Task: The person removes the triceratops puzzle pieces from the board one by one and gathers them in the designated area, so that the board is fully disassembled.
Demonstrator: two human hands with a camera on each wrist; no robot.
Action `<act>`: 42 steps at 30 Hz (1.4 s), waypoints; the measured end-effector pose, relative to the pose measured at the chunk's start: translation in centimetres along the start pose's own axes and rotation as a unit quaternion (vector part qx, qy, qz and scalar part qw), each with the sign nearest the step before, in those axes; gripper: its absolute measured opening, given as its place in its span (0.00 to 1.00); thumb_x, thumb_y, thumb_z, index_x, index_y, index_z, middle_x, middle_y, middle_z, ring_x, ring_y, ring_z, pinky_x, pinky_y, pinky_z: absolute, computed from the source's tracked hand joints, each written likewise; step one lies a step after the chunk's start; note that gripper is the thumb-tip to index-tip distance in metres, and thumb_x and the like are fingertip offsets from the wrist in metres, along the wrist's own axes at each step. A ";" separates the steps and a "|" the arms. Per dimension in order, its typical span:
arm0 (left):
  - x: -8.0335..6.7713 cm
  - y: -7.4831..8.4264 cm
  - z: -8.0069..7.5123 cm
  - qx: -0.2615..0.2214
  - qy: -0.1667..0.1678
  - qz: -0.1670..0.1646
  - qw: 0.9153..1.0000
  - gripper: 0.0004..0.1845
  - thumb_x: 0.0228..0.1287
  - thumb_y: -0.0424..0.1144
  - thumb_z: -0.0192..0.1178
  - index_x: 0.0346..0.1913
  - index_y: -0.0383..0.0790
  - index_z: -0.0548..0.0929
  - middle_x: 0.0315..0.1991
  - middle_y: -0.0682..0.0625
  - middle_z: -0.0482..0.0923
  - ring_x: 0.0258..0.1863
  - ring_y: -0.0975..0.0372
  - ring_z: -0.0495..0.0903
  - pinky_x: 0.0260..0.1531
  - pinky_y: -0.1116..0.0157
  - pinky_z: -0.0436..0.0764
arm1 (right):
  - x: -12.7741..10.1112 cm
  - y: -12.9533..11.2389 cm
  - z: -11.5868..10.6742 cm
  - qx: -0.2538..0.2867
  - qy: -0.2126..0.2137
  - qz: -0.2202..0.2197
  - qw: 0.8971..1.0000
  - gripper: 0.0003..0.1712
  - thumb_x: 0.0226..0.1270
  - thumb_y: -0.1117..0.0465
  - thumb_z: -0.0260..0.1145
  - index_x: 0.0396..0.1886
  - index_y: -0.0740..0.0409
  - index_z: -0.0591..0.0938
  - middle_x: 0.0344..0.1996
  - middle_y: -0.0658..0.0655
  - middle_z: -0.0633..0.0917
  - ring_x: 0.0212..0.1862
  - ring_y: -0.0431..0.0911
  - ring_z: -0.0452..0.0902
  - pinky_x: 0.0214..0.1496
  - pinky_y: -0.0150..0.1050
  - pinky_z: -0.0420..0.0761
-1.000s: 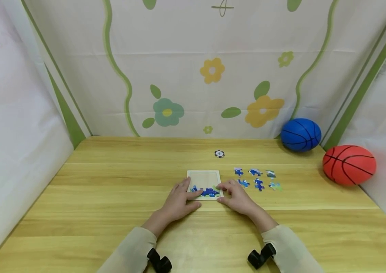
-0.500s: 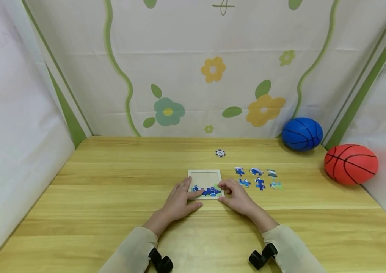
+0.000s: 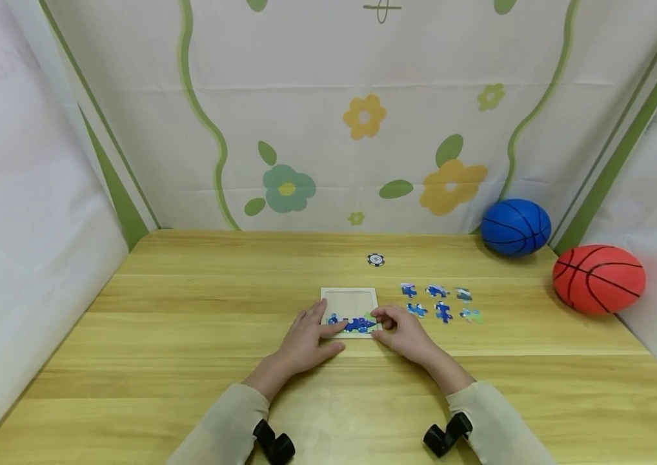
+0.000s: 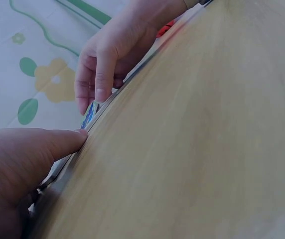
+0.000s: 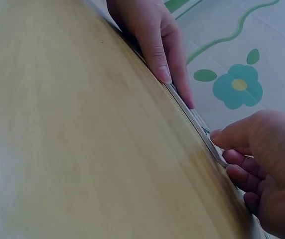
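A small square jigsaw tray (image 3: 348,290) lies on the wooden table. Joined blue and green puzzle pieces (image 3: 357,325) fill part of its near side. My left hand (image 3: 302,341) rests at the tray's left, its fingers extended and the index fingertip on the pieces; the thumb (image 4: 68,143) lies by the near edge. At the near right corner, my right hand (image 3: 404,332) has its thumb and curled index finger around a puzzle piece with green on it (image 3: 369,317), mostly hidden by the fingers. In the right wrist view the right thumb (image 5: 232,133) touches the tray's edge.
Several loose puzzle pieces (image 3: 443,312) lie in two rows right of the tray. Behind it is a round black-and-white chip (image 3: 375,259). A blue ball (image 3: 515,227) and a red ball (image 3: 598,279) sit at the right edge. A flowered cloth (image 3: 305,97) hangs behind the table.
The view has shifted slightly. Both hands stay at the tray, with only a small movement of the right thumb and fingers at its corner.
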State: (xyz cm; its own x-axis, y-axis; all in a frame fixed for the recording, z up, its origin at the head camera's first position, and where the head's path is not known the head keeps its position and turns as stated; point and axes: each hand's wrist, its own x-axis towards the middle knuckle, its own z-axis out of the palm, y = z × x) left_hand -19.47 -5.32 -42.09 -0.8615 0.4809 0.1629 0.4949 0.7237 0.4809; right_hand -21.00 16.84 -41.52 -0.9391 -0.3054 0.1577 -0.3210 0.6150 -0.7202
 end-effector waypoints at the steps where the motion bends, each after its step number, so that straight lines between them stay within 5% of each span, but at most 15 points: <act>1: 0.0 0.0 0.0 0.000 0.000 0.000 1.000 0.23 0.56 0.53 0.54 0.55 0.52 0.73 0.63 0.36 0.47 0.62 0.49 0.46 0.57 0.50 0.45 | 0.0 0.0 0.0 0.002 0.000 0.005 1.000 0.16 0.48 0.67 0.66 0.40 0.61 0.78 0.30 0.50 0.76 0.31 0.43 0.68 0.35 0.37 0.71; 15: -0.1 -0.3 0.1 -0.006 -0.006 -0.009 1.000 0.23 0.56 0.53 0.53 0.55 0.53 0.72 0.64 0.36 0.46 0.63 0.49 0.43 0.58 0.52 0.44 | 0.3 0.0 -0.7 0.064 -0.012 0.067 0.996 0.15 0.49 0.67 0.66 0.40 0.62 0.78 0.28 0.51 0.75 0.30 0.44 0.68 0.32 0.36 0.71; 30: -0.1 -0.1 0.0 -0.013 -0.002 -0.003 1.000 0.23 0.56 0.53 0.54 0.55 0.52 0.72 0.64 0.36 0.45 0.63 0.49 0.43 0.58 0.52 0.43 | -3.8 2.2 -8.4 0.032 0.021 0.038 0.999 0.19 0.53 0.59 0.64 0.45 0.63 0.76 0.32 0.54 0.78 0.33 0.45 0.70 0.32 0.33 0.70; 42: 0.0 0.0 0.1 -0.007 -0.002 -0.004 1.000 0.23 0.56 0.53 0.53 0.55 0.52 0.72 0.64 0.36 0.45 0.63 0.49 0.43 0.58 0.52 0.43 | -7.4 6.7 -12.4 0.002 0.030 0.042 0.999 0.19 0.54 0.62 0.64 0.45 0.67 0.76 0.39 0.61 0.78 0.33 0.39 0.72 0.31 0.32 0.72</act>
State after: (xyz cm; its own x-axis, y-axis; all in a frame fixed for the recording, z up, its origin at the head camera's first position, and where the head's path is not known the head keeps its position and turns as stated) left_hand -19.45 -5.32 -42.16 -0.8654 0.4765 0.1553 0.4856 0.7205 0.4950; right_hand -17.70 32.24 -39.11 -0.9683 -0.2085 0.1379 -0.2411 0.6335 -0.7352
